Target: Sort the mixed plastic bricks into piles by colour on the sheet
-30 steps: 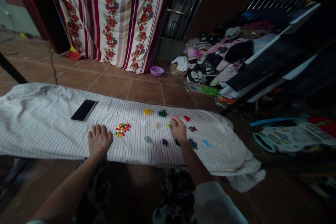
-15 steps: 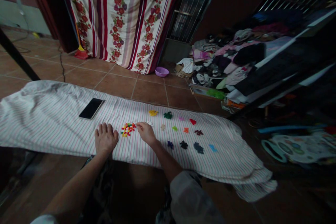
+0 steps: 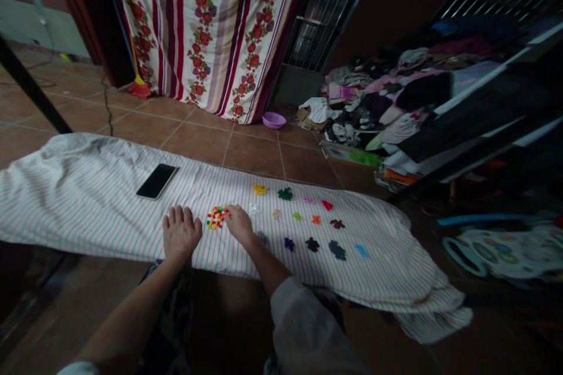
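My left hand (image 3: 181, 231) lies flat on the striped cloth (image 3: 109, 205), fingers spread, holding nothing. Just right of it is a mixed pile of small red, yellow, white and green pieces (image 3: 214, 219). My right hand (image 3: 238, 225) is at that pile's right edge with its fingertips pinched together; what is between them is too small to make out. Beyond it lie little heaps sorted by colour, among them yellow pieces (image 3: 260, 189), dark green pieces (image 3: 285, 194), white pieces (image 3: 254, 208), black pieces (image 3: 312, 244) and dark grey pieces (image 3: 337, 249).
A phone (image 3: 157, 181) rests on the cloth, left of the mixed pile. On the tiled floor beyond are a purple basin (image 3: 274, 120) and a red broom (image 3: 139, 89) by a floral curtain (image 3: 206, 29). Heaped clothes (image 3: 387, 91) fill the right side.
My right hand has moved slightly left and closer in over the mixed pile, uncovering the white heap and a grey-blue heap. My left hand stays flat. The view has shifted a little.
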Available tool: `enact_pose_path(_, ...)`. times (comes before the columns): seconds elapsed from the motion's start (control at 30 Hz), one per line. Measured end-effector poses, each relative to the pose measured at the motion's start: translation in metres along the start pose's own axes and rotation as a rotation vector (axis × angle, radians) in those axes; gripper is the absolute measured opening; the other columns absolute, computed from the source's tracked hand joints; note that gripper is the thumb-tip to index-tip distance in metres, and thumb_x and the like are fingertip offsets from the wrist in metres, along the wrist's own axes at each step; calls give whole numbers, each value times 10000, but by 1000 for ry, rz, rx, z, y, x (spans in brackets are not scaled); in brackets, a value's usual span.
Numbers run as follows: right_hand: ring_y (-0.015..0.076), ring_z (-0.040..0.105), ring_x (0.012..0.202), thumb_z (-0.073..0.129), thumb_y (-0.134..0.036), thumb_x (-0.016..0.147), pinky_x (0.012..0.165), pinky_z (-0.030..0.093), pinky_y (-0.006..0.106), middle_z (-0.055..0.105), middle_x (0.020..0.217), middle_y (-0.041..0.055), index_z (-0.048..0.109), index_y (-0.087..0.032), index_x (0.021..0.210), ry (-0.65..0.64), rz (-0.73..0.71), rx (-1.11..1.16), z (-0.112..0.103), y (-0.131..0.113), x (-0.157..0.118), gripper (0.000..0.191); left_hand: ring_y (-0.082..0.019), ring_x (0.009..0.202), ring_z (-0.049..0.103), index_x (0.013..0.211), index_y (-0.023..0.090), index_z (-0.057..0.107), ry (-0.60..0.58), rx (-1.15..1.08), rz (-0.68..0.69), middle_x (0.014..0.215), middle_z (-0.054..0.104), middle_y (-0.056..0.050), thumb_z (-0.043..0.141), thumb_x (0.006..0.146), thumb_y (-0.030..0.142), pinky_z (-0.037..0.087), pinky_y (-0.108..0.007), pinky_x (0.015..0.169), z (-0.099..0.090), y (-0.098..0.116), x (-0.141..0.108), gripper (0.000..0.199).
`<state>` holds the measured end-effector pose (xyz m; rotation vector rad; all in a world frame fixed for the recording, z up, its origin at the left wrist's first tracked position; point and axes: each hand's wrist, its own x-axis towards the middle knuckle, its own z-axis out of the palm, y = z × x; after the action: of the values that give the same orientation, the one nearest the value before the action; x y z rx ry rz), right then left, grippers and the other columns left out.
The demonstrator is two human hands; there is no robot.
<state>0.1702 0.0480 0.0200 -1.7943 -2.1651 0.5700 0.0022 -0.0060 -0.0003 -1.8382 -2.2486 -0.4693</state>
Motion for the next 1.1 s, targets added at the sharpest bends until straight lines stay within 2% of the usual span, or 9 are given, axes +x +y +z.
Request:
enact_pose_path(0.17, 155, 590, 910, 505, -159, 889, 779, 408, 236, 659, 956, 34, 657, -223, 1013, 57, -30, 50, 5, 5, 2, 206, -381, 1327, 407, 1253, 44, 547, 13, -5, -7, 1362, 512, -246, 349, 888, 361, 302, -511, 1067, 2, 0, 0, 522)
enact_pose_path(0.37, 155, 592, 931, 514, -198, 898, 813, 420, 239, 668, 960, 26, 636, -220, 976, 168, -62, 142, 5, 8, -2, 146, -381, 1312, 420, 1251, 43, 542, 19, 16, 11, 1360, 509, -248, 349, 890, 360, 309, -504, 1059, 3, -1, -1, 518)
enact_pose_path(0.63, 147, 636, 874, 514, -207, 906, 792, 451, 236, 703, 971, 28, 628, -215, 982, 202, -21, 215, 0, 19, -17, 137, -374, 1309, 417, 1227, 52, 548, 34, 12, 10, 1341, 519, -243, 343, 889, 358, 304, -498, 1056, 3, -1, -2, 499)
enact_pose_path(0.93, 148, 616, 885, 494, -136, 856, 833, 470, 253, 676, 968, 28, 648, -220, 1000, 281, -19, 229, -13, 48, -30, 226, -363, 1301, 414, 1222, 59, 541, 17, 29, 18, 1343, 513, -239, 316, 892, 367, 309, -488, 1039, -1, 0, -3, 504)
enact_pose_path(1.1, 163, 609, 872, 476, -154, 846, 823, 485, 270, 661, 949, 50, 671, -208, 964, 412, 16, 270, -29, 78, -38, 234, -357, 1302, 408, 1199, 78, 557, -6, 29, 12, 1331, 524, -230, 323, 879, 361, 314, -486, 1030, -6, 2, -3, 486)
